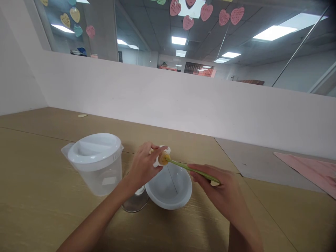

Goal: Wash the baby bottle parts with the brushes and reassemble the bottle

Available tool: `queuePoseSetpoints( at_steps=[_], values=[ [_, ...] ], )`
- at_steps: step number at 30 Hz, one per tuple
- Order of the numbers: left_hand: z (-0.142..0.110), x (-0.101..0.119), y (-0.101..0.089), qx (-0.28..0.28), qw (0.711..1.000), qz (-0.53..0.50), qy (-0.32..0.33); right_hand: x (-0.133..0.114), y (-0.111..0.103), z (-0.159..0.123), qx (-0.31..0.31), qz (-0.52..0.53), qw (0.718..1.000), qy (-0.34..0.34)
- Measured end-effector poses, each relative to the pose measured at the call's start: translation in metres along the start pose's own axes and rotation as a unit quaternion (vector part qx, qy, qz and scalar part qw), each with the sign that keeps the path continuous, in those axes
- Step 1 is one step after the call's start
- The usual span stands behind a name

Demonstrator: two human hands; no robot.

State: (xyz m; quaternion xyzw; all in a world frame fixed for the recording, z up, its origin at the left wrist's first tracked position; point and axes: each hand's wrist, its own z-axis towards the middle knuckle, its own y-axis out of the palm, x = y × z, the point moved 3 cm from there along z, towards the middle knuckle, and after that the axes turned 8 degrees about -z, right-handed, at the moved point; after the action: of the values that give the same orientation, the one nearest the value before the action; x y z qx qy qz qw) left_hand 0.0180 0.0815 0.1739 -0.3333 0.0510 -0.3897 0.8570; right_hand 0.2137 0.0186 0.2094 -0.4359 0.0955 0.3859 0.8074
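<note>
My left hand (144, 166) is closed round a small white and yellow bottle part (162, 156), held above a white bowl (168, 188). My right hand (219, 188) grips the handle of a thin green brush (193, 170), whose tip goes into the yellow part. Under my left wrist stands a clear glass bottle (136, 202), mostly hidden.
A translucent lidded pitcher (95, 161) stands left of the bowl on the wooden table (39, 196). A pink cloth (312, 170) lies at the far right. A white partition wall (183, 101) runs behind the table. A grey panel (262, 157) lies at the right.
</note>
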Motion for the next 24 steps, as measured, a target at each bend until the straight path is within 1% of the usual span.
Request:
queuePoseSetpoints(
  at_steps=[4, 7, 9, 10, 14, 15, 18, 19, 20, 22, 23, 24],
  values=[
    [0.000, 0.008, -0.003, -0.010, 1.000, -0.011, 0.021, -0.004, 0.013, 0.003, -0.027, 0.035, 0.999, -0.006],
    [0.001, 0.002, -0.004, -0.018, 1.000, -0.018, -0.008, -0.002, 0.014, 0.003, -0.014, 0.066, 0.998, 0.021],
    [0.002, -0.004, -0.005, -0.023, 0.999, -0.027, -0.030, -0.001, 0.011, 0.001, -0.001, 0.070, 0.997, 0.041],
    [0.002, -0.005, -0.005, -0.026, 0.999, -0.032, -0.035, -0.001, 0.009, 0.000, -0.005, 0.065, 0.997, 0.045],
    [0.001, 0.000, -0.004, -0.053, 0.996, -0.065, -0.019, -0.005, 0.012, -0.002, -0.070, 0.053, 0.996, 0.027],
    [0.000, 0.002, -0.003, -0.059, 0.996, -0.071, -0.015, -0.006, 0.013, -0.003, -0.072, 0.059, 0.995, 0.029],
    [-0.001, 0.004, 0.001, -0.074, 0.995, -0.069, -0.021, -0.004, 0.012, -0.003, -0.039, 0.069, 0.995, 0.062],
    [-0.001, 0.003, 0.001, -0.078, 0.994, -0.067, -0.025, -0.004, 0.012, -0.003, -0.038, 0.066, 0.995, 0.072],
    [-0.001, 0.003, 0.001, -0.081, 0.994, -0.066, -0.027, -0.005, 0.013, -0.003, -0.048, 0.065, 0.994, 0.073],
    [-0.001, 0.003, 0.002, -0.090, 0.993, -0.072, -0.024, -0.009, 0.018, -0.004, -0.083, 0.069, 0.993, 0.056],
    [-0.001, 0.003, 0.002, -0.094, 0.992, -0.076, -0.021, -0.011, 0.020, -0.005, -0.088, 0.076, 0.992, 0.047],
    [-0.001, 0.003, 0.002, -0.096, 0.992, -0.079, -0.019, -0.012, 0.021, -0.004, -0.079, 0.085, 0.992, 0.045]
  ],
)
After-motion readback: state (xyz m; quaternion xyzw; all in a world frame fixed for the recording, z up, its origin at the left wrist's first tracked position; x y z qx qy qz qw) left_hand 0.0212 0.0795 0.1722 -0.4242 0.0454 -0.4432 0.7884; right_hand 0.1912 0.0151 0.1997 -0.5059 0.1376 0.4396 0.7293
